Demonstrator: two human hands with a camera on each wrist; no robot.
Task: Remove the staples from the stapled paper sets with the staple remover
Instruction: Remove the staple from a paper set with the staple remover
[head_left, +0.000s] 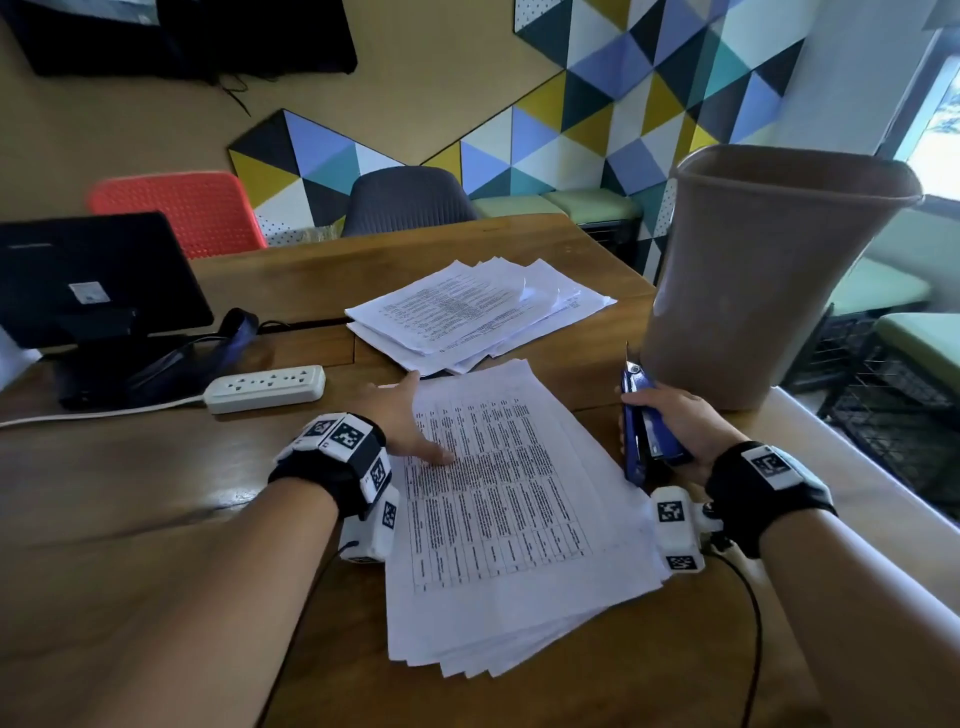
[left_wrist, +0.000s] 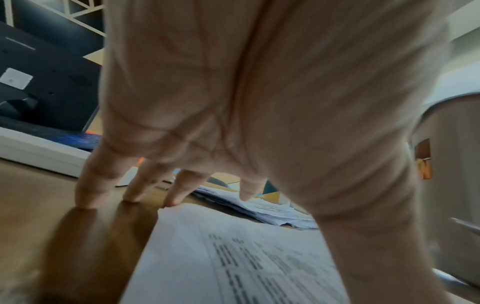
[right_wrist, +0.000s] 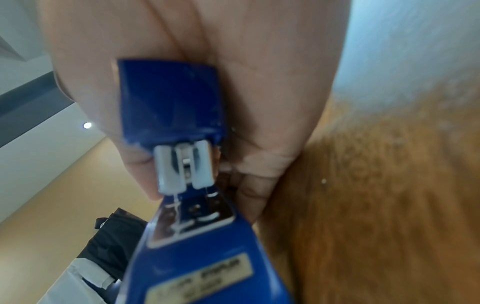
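A fanned stack of printed paper sets (head_left: 498, 514) lies on the wooden table in front of me. My left hand (head_left: 410, 421) rests flat on its upper left part, thumb on the print, fingers (left_wrist: 130, 189) straight and reaching past the sheet's edge (left_wrist: 233, 257) onto the wood. My right hand (head_left: 670, 421) grips a blue staple remover (head_left: 641, 421) just right of the stack, its metal tip pointing away from me. In the right wrist view the blue tool (right_wrist: 182, 164) fills the palm. A second pile of papers (head_left: 472, 312) lies farther back.
A tall brown waste bin (head_left: 769, 280) stands on the table right behind my right hand. A white power strip (head_left: 265, 387) and a black monitor (head_left: 88, 280) sit at the left. The table's right edge (head_left: 857, 483) runs close to my right wrist.
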